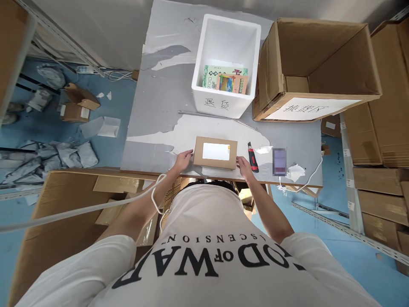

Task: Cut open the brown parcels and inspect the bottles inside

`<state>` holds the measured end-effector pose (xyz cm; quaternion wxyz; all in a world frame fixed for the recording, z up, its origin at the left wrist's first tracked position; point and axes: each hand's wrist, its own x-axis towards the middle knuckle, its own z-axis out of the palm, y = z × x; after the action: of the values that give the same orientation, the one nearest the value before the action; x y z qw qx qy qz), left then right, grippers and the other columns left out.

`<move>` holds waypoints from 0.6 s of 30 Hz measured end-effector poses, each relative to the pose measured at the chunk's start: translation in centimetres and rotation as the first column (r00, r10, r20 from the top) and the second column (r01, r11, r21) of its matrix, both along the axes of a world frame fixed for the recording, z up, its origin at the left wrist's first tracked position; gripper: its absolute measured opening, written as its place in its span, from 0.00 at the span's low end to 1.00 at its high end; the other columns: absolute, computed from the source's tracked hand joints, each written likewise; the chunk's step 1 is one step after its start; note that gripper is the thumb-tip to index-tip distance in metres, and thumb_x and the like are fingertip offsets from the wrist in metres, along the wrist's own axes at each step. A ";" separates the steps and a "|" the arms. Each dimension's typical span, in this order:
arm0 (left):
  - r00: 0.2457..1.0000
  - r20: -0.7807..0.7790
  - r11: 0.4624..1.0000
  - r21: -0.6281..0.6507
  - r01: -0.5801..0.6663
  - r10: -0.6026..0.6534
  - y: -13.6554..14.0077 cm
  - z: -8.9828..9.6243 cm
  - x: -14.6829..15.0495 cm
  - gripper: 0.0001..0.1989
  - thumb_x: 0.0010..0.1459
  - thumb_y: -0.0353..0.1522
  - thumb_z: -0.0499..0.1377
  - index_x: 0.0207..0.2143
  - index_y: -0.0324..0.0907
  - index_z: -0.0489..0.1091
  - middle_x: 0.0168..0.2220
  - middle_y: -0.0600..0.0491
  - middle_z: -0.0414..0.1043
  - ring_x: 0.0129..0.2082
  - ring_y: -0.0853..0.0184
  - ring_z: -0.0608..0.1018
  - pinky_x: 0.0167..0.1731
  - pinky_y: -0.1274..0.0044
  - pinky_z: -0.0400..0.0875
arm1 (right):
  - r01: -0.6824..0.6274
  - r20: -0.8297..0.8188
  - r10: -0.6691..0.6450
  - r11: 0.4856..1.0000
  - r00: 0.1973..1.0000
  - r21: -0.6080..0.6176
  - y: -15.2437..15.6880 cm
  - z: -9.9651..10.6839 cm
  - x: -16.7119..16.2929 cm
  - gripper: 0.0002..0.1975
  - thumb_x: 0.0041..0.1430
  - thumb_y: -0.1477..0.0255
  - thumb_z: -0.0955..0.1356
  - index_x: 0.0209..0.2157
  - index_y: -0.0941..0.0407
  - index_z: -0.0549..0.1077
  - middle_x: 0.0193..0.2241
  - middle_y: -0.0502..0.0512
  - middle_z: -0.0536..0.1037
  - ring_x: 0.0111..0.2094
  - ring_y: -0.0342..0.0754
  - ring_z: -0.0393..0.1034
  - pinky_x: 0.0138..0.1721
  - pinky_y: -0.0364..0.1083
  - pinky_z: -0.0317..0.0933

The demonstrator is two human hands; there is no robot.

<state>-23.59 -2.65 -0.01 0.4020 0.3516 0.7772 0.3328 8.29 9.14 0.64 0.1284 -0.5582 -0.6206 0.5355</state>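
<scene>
A small brown cardboard box (200,160) with a white label (216,151) lies near the front edge of the table. My left hand (184,160) is at its left side, fingers against the edge. At the opposite side, my right hand (244,166) has its fingers on the box's lower right edge. The box is held between the two hands. Just right of my right hand lies a red and black utility knife (253,158). Farther right are a phone (279,162) with its screen blurred and a crumpled piece of paper (296,172).
Behind the small box stands a white foam box (223,104) with booklets (231,81) inside. A large open carton (268,81) is beside it. Torn white paper (191,128) covers part of the table (143,106). A white cable (96,207) crosses by my left arm.
</scene>
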 end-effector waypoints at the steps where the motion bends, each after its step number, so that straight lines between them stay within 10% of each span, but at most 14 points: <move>1: 0.999 0.032 1.000 0.012 0.020 -0.020 -0.8 -0.4 -0.1 0.24 0.53 0.41 0.55 0.48 0.38 0.75 0.46 0.45 0.78 0.46 0.58 0.78 0.48 0.71 0.70 | -0.002 -0.017 0.002 1.000 1.000 0.014 -0.2 -0.5 0.4 0.18 0.58 0.58 0.60 0.45 0.52 0.68 0.49 0.58 0.74 0.50 0.52 0.70 0.49 0.54 0.65; 9: 0.975 0.078 0.977 0.042 0.207 -0.210 -3.4 -1.8 1.2 0.28 0.50 0.44 0.60 0.52 0.41 0.73 0.49 0.49 0.77 0.49 0.53 0.77 0.52 0.66 0.69 | -0.105 -0.111 0.097 0.992 0.989 -0.068 -2.0 -1.2 -0.1 0.22 0.47 0.66 0.68 0.46 0.53 0.63 0.51 0.60 0.73 0.52 0.53 0.68 0.55 0.56 0.62; 18: 0.977 -0.202 0.998 0.042 -0.055 0.063 -0.7 4.9 2.9 0.29 0.57 0.51 0.53 0.34 0.34 0.79 0.26 0.51 0.76 0.30 0.64 0.74 0.31 0.77 0.65 | -0.026 0.012 0.025 0.993 1.000 0.116 0.5 4.6 -1.2 0.17 0.60 0.53 0.59 0.37 0.52 0.64 0.39 0.58 0.77 0.41 0.52 0.70 0.44 0.51 0.63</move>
<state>-20.69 -3.34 4.93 0.3042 0.3677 0.8181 0.3209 7.08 9.60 5.25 0.1507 -0.5445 -0.6585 0.4972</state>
